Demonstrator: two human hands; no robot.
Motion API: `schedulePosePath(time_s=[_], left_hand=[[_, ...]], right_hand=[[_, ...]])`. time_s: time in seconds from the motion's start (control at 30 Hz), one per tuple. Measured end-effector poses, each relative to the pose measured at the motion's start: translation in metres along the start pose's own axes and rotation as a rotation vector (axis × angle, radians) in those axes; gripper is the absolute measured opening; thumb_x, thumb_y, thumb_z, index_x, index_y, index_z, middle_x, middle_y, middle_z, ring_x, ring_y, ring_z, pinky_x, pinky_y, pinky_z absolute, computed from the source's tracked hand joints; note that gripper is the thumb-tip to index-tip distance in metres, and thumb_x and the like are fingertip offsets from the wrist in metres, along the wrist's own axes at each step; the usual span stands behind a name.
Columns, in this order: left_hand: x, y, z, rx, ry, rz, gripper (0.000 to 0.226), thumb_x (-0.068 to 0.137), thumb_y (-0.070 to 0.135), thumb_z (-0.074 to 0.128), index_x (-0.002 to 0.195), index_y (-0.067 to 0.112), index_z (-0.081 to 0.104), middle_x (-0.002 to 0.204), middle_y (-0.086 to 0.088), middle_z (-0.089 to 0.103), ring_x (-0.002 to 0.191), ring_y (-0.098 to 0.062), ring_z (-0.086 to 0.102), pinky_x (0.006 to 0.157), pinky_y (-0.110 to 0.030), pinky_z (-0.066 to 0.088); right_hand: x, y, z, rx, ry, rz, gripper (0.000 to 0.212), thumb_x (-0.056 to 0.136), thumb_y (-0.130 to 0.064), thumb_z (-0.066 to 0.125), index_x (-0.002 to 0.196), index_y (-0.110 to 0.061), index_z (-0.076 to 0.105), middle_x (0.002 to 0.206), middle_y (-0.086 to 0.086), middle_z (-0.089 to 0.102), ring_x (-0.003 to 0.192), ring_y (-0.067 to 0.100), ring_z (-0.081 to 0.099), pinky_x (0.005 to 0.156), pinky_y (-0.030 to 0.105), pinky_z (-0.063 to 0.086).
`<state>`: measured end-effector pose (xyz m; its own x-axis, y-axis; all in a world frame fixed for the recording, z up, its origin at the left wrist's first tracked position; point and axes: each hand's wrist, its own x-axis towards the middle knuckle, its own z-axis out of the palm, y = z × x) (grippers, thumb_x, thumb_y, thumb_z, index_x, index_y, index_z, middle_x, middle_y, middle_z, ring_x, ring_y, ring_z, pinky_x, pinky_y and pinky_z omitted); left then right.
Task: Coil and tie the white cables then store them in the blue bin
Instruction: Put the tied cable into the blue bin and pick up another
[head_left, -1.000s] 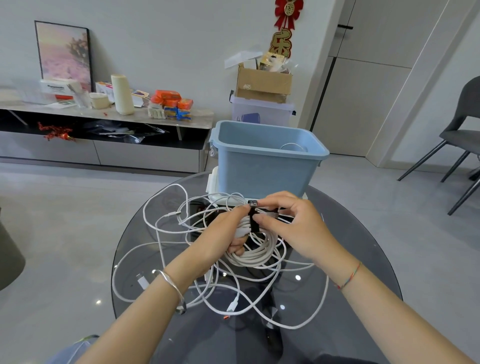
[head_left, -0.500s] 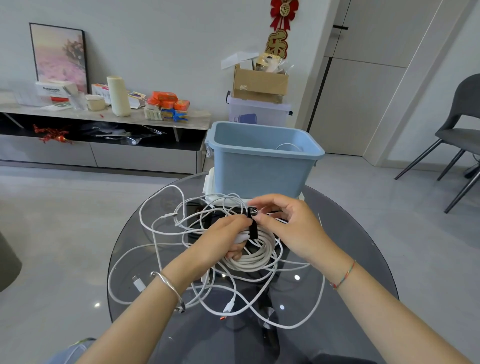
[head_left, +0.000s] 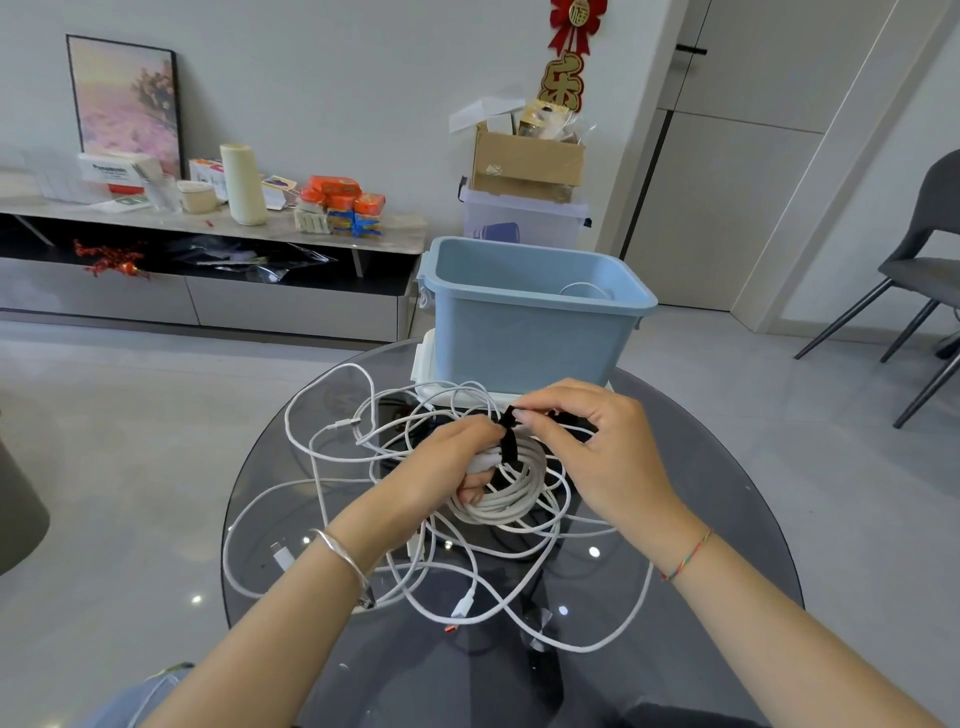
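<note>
1. The fingers of the left hand (head_left: 441, 467) cover the left part of the coiled white cable (head_left: 511, 501), so the grip inside the coil is not visible.
2. The black strap (head_left: 508, 444) passes under the fingertips of the right hand (head_left: 608, 457), and this part is hidden.
3. In the blue bin (head_left: 519, 343), only an arc of a white cable (head_left: 584, 287) shows over the near wall.
4. The white object (head_left: 423, 358) under the bin is mostly hidden; I cannot tell what it is.
5. The grey chair (head_left: 930, 244) is cut by the right edge, the red ornament (head_left: 574, 21) by the top edge.
</note>
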<state>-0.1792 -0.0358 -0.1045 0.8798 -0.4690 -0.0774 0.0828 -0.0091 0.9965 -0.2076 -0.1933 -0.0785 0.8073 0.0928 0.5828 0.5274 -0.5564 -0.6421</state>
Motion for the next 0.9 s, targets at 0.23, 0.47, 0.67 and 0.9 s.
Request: schedulePosePath(time_s=[0.23, 0.47, 0.67, 0.9], left_hand=[[-0.006, 0.008, 0.000, -0.252, -0.002, -0.014, 0.025, 0.099, 0.020, 0.036, 0.075, 0.016, 0.045, 0.052, 0.004, 0.029, 0.047, -0.011, 0.026, 0.059, -0.029, 0.030], [-0.007, 0.011, -0.003, -0.438, -0.017, -0.052, 0.028, 0.099, 0.018, 0.036, 0.072, 0.013, 0.046, 0.051, 0.002, 0.030, 0.045, -0.010, 0.027, 0.057, -0.026, 0.036], [-0.006, 0.012, -0.008, -0.490, -0.026, -0.035, 0.018, 0.101, 0.022, 0.036, 0.096, 0.009, 0.048, 0.051, 0.003, 0.032, 0.045, -0.008, 0.031, 0.052, -0.021, 0.040], [-0.003, 0.009, -0.006, -0.468, -0.049, -0.043, 0.015, 0.101, 0.025, 0.037, 0.098, 0.012, 0.043, 0.052, 0.004, 0.033, 0.044, -0.007, 0.031, 0.053, -0.021, 0.041]], right_hand=[[-0.004, -0.004, 0.003, -0.061, 0.033, -0.223, 0.012, 0.084, -0.009, 0.068, 0.092, -0.014, 0.075, 0.087, -0.007, 0.070, 0.083, 0.003, 0.065, 0.077, 0.022, 0.051], [-0.006, -0.002, 0.003, -0.142, 0.036, -0.356, 0.014, 0.087, -0.011, 0.063, 0.093, -0.010, 0.075, 0.092, -0.004, 0.070, 0.087, 0.005, 0.064, 0.076, 0.026, 0.052], [-0.009, 0.002, 0.003, -0.253, 0.034, -0.439, 0.017, 0.090, -0.017, 0.060, 0.093, -0.011, 0.075, 0.094, -0.002, 0.071, 0.089, 0.009, 0.065, 0.078, 0.027, 0.052], [-0.014, 0.012, 0.002, -0.337, 0.038, -0.473, 0.015, 0.089, -0.017, 0.062, 0.097, -0.014, 0.075, 0.104, -0.003, 0.071, 0.098, 0.012, 0.065, 0.082, 0.030, 0.052]])
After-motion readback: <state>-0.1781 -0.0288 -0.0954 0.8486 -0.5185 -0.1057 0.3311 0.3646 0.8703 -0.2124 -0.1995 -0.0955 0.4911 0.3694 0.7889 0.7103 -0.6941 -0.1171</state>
